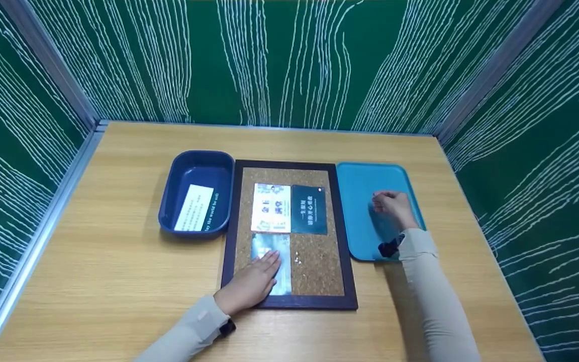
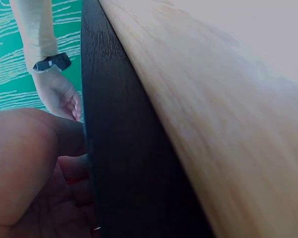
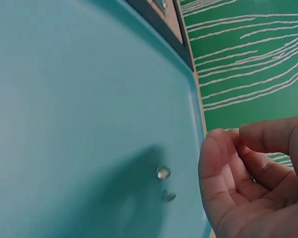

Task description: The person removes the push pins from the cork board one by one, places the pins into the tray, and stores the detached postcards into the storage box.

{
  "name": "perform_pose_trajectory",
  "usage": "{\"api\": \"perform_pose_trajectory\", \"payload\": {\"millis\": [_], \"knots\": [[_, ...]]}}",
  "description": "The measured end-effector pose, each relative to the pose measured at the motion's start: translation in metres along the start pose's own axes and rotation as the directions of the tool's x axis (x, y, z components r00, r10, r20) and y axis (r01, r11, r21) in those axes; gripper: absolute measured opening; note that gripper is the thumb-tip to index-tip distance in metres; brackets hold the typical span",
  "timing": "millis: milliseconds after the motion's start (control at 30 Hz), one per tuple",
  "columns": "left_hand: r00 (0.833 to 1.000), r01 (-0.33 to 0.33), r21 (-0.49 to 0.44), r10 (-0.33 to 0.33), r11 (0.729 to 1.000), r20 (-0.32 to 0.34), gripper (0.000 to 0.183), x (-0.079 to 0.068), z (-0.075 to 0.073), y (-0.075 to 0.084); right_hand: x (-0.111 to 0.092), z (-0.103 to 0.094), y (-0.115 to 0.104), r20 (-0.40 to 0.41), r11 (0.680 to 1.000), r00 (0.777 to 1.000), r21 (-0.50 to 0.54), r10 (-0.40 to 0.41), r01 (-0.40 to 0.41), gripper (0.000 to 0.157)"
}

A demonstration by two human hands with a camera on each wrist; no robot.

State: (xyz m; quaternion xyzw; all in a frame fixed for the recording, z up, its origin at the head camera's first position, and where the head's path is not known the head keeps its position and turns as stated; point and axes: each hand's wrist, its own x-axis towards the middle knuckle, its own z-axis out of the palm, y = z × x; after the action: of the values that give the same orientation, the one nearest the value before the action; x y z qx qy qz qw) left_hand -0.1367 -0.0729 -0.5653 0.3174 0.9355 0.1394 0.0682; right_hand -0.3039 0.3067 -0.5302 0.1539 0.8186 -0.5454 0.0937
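Note:
My left hand (image 1: 252,282) lies with its fingers spread flat on a shiny blue card (image 1: 283,271) at the lower left of a dark-framed cork board (image 1: 319,281). Above that card a white printed card (image 1: 271,207) and a dark green one (image 1: 309,210) lie side by side. Over the turquoise tray (image 1: 365,211), my right hand (image 1: 395,205) has its fingers curled and the thumb close to the fingertips. I cannot tell whether something small is hidden between them. Two small clear pieces, one a round bead-like pushpin (image 3: 163,172), lie on the tray below in the right wrist view.
Left of the board stands a deep blue bin (image 1: 169,201) holding a white card (image 1: 194,203) and a dark card (image 1: 210,216) with white lettering. Several tiny clear pieces (image 1: 297,259) sit on the cork's lower right. Green walls with white lines enclose the wooden table (image 1: 93,251).

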Motion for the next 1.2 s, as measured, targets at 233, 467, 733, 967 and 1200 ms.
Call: {"api": "perform_pose_trajectory", "payload": {"millis": [233,467,733,967,1200], "knots": [[1.000,0.005,0.007,-0.005,1.000,0.003,0.050,0.000,-0.001,0.001,-0.005,0.010,-0.012,0.054,0.994,0.998,0.110,0.023,-0.029,0.046],[1.000,0.002,0.016,-0.002,1.000,-0.001,0.049,0.000,0.000,0.000,-0.011,0.021,-0.021,0.137,0.987,0.990,0.157,0.007,-0.029,0.048],[1.000,0.010,0.022,-0.010,1.000,-0.006,0.049,0.001,0.002,0.000,-0.017,0.036,-0.026,0.222,0.986,0.975,0.162,-0.003,-0.034,0.050],[1.000,0.012,0.016,-0.012,1.000,-0.003,0.049,0.001,0.002,0.001,-0.024,0.052,-0.030,0.281,0.986,0.960,0.163,-0.008,-0.039,0.044],[1.000,0.011,0.024,-0.011,1.000,-0.003,0.050,0.001,0.001,0.001,-0.031,0.072,-0.032,0.340,0.985,0.940,0.161,0.007,-0.065,0.040]]}}
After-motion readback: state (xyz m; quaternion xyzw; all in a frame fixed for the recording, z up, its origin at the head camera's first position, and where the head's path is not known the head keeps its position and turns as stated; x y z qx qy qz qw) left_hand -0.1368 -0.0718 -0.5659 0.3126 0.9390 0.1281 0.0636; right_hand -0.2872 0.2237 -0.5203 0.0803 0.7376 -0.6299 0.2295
